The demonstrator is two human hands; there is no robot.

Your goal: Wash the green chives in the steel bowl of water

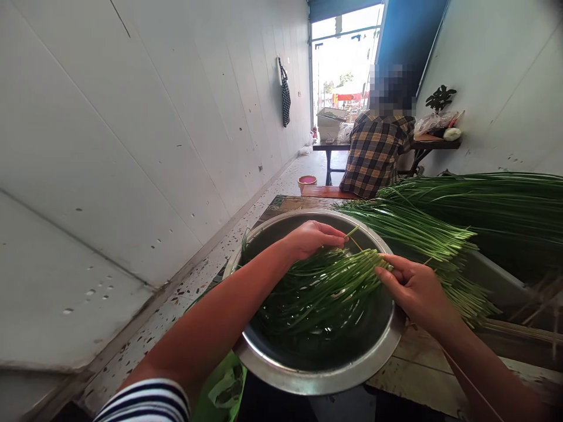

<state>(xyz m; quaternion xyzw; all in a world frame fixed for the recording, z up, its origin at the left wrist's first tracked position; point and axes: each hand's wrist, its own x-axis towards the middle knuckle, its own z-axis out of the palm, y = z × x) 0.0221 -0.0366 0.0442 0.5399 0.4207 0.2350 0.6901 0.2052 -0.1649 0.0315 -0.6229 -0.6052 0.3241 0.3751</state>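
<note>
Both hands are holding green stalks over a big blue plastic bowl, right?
Not quite. The bowl is shiny metal, not blue plastic, as the head view shows. The rest is right: the left hand and the right hand both hold green stalks over it.

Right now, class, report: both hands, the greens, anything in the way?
Left hand pinches a thin stalk over the metal basin. Right hand holds the green stalk bunch by its end. Stalk pile lies beside it.
</note>
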